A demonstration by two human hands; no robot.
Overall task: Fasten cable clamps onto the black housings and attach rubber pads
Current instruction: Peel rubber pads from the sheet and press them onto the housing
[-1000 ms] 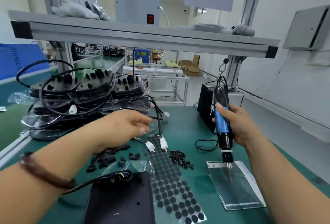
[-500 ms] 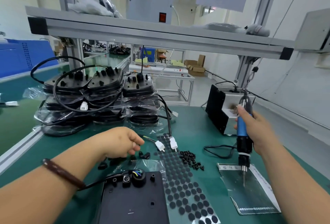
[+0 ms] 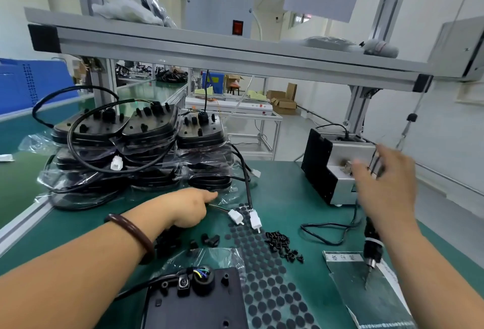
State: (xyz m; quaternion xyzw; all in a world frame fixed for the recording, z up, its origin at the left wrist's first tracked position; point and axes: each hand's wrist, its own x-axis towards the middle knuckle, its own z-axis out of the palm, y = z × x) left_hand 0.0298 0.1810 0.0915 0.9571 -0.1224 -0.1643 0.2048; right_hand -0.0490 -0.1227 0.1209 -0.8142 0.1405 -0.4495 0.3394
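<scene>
Many light, stiff clamps (image 3: 210,240) at eleven o'clock of housing (image 3: 199,307), judged pinchable sidewise; left hand (image 3: 190,208) curled, hold unclear; right hand (image 3: 387,187) spread, empty.

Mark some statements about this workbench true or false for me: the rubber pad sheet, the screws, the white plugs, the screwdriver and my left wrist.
1. The sheet of round black rubber pads lies right of the near black plastic housing. True.
2. The heap of small black screws lies on the silvery foil bag. False: it lies on the green bench mat, left of the bag.
3. The two white plastic cable plugs are joined together. False: they lie side by side, unplugged.
4. The wrist of the left hand wears a dark brown bracelet. True.
5. The black-nosed electric screwdriver lies flat on the mat. False: it stands roughly upright, bit pointing down at the bag.
</scene>
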